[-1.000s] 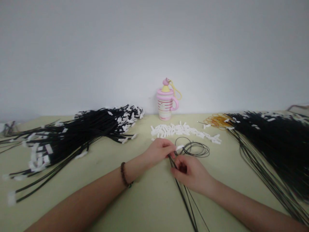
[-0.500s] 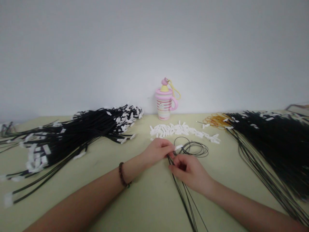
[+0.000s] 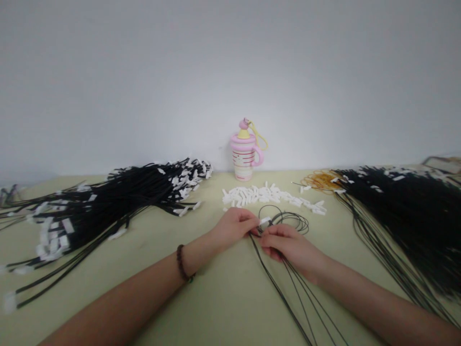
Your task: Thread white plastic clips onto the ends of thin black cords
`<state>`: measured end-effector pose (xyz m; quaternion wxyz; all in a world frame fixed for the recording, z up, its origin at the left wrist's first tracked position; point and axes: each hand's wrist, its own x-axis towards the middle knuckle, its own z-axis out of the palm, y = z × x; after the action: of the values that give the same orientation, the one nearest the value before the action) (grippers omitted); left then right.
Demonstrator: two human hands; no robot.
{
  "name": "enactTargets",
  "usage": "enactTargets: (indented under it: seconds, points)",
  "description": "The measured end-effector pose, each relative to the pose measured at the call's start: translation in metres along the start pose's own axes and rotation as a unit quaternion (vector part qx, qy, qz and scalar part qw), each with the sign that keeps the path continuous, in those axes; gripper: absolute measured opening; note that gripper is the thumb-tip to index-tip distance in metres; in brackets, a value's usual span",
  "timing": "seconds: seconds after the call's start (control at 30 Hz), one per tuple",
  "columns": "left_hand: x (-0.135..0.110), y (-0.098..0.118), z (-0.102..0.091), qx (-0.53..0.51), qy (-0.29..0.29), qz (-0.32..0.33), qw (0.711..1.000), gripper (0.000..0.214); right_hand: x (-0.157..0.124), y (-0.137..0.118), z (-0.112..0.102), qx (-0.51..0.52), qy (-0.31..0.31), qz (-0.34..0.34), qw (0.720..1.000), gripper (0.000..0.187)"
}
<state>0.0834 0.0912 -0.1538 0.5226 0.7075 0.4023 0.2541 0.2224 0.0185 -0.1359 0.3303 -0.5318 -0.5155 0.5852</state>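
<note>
My left hand (image 3: 236,226) pinches a small white clip (image 3: 265,221) at the end of thin black cords. My right hand (image 3: 288,245) is closed on the same black cords (image 3: 288,295) just right of the clip, its fingertips meeting the left hand's. The cords loop (image 3: 288,218) on the table beyond my hands and trail toward me under my right forearm. A dark bead bracelet (image 3: 181,263) is on my left wrist.
A row of loose white clips (image 3: 270,194) lies just beyond my hands. A big pile of black cords with white clips (image 3: 108,202) lies at left, another black cord pile (image 3: 406,211) at right, with yellow rubber bands (image 3: 320,180). A pink cup (image 3: 245,153) stands at the wall.
My right hand has moved up and left to meet the left hand at the clip, and the cords trailing toward me have spread to the right. The left hand has hardly moved.
</note>
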Motion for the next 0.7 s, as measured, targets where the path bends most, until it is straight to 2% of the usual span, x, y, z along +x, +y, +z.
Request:
enactTargets:
  seconds: [0.13, 0.2, 0.27, 0.37, 0.47, 0.5, 0.57, 0.7]
  points:
    - [0.001, -0.004, 0.0, 0.004, -0.007, 0.011, 1.0, 0.027, -0.019, -0.017, -0.002, -0.066, -0.065, 0.048, 0.995, 0.02]
    - [0.001, -0.006, 0.0, 0.007, -0.006, 0.018, 1.0, 0.029, -0.031, -0.021, 0.0, -0.121, -0.086, 0.032, 0.988, 0.022]
    - [0.0, -0.007, 0.0, 0.019, -0.009, 0.02, 1.0, 0.031, -0.044, -0.021, 0.007, -0.197, -0.082, 0.005, 0.977, 0.025]
    - [-0.001, -0.007, -0.001, 0.05, -0.008, 0.033, 0.998, 0.033, -0.06, -0.022, 0.023, -0.333, -0.075, -0.033, 0.94, 0.025]
    - [-0.002, -0.006, -0.001, 0.066, -0.007, 0.05, 0.997, 0.033, -0.067, -0.027, 0.04, -0.428, -0.151, -0.075, 0.888, 0.013]
    - [-0.002, -0.005, -0.001, 0.068, -0.008, 0.051, 0.996, 0.033, -0.066, -0.028, 0.044, -0.438, -0.179, -0.099, 0.875, 0.007]
    - [-0.003, -0.004, -0.001, 0.071, -0.009, 0.048, 0.996, 0.032, -0.062, -0.026, 0.048, -0.441, -0.222, -0.16, 0.855, 0.01]
    - [-0.003, -0.002, 0.0, 0.057, -0.01, 0.036, 0.998, 0.03, -0.05, -0.009, 0.047, -0.449, -0.267, -0.274, 0.808, 0.014]
